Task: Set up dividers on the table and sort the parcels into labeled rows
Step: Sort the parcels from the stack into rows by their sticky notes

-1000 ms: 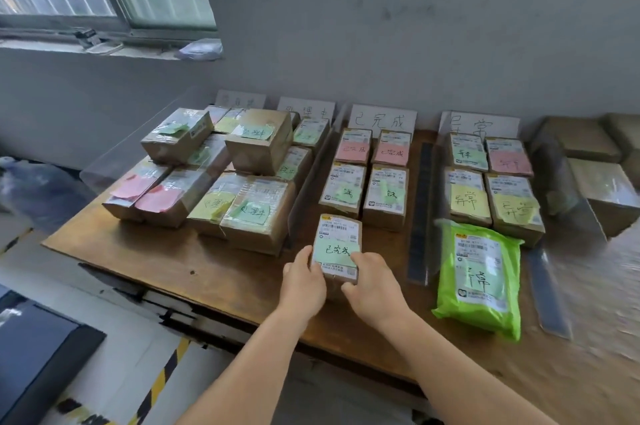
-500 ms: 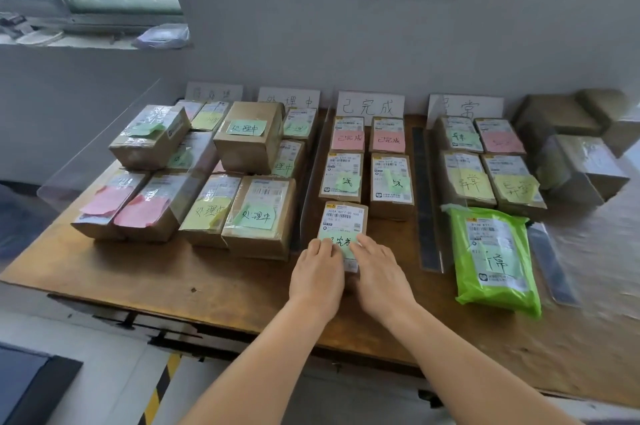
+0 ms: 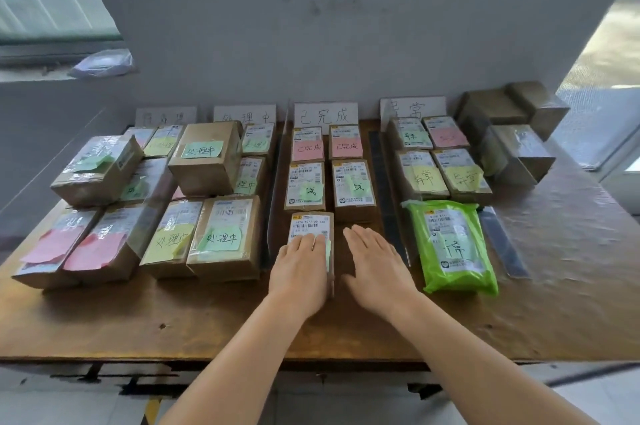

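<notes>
Two hands flat | left hand (image 3: 300, 268) pressing small parcel (image 3: 311, 227) | right hand (image 3: 375, 265) spread, holding nothing

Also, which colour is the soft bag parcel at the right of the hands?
Bright green bag, white label; head view shows it.

Single head-worn view, looking forward and down, table (image 3: 214, 327) close

The table (image 3: 519, 303) is worn brown wood. At nine o'clock, tan cardboard parcels (image 3: 207, 161) carry green, yellow and pink notes (image 3: 52, 248) with black writing. At twelve o'clock, white sign cards (image 3: 325, 114) bear black characters. The small parcel (image 3: 311, 227) at centre has a white label with black barcodes. At three o'clock lies a bright green mailer bag (image 3: 453, 244), white-labelled. The wall (image 3: 346, 26) is grey.
</notes>
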Demonstrator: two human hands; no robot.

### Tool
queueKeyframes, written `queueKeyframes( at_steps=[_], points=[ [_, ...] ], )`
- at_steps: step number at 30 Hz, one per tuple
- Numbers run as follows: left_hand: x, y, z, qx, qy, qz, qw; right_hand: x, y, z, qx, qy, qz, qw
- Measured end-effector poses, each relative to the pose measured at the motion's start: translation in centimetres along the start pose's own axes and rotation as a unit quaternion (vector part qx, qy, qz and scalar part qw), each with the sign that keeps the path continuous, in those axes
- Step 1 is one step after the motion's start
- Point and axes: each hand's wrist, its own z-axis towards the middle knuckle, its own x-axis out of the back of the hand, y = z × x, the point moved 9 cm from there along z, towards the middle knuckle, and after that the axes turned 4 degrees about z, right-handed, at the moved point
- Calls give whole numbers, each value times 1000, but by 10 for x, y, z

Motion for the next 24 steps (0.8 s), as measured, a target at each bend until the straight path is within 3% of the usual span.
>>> queueKeyframes(
  at_steps=[10,24],
  points=[
    [53,92,14,-40,74,-53,995,96,76,-34,-37,82,-31,995],
    [66,291,36,-78,53,-72,993,214,240,-96,-48,83,-32,995]
  ],
)
